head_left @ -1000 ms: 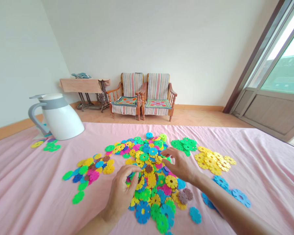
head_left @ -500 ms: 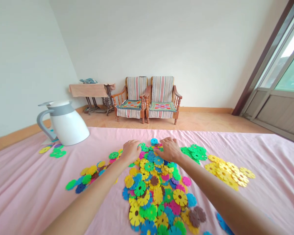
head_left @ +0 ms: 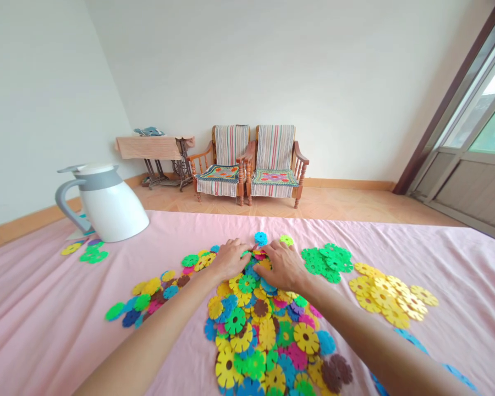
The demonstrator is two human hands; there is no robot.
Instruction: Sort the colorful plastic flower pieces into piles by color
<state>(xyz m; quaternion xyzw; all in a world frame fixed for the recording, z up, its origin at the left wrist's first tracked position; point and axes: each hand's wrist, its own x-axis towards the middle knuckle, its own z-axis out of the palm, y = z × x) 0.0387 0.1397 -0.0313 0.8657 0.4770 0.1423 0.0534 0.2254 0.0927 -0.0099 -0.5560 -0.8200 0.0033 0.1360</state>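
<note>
From this end I have both hands over the far end of the mixed pile of flower discs [head_left: 267, 333], which spreads toward me across a pink cloth [head_left: 45, 330]. My left hand [head_left: 231, 258] is on the pile's far left edge, its fingers bent and close together; I cannot tell whether they grip a disc. My right hand [head_left: 282, 265] is just beside it, over the pile's far right edge, thumb standing apart from the bent fingers, with discs under and about it. I can't make out how firmly either hand presses.

Just beyond the pile lie a blue disc [head_left: 260, 238] and a lime disc [head_left: 286, 240]. Right of the pile I have a group of green discs [head_left: 328, 260], then yellow discs [head_left: 390, 291] farther out, and nearer me some blue discs [head_left: 412, 339] partly hidden by my right forearm. Left of the pile is a small mixed group [head_left: 152, 294], partly covered by my left forearm. A white jug [head_left: 114, 212] stands upright well to the pile's left, and two wooden chairs [head_left: 274, 148] stand well beyond it.
</note>
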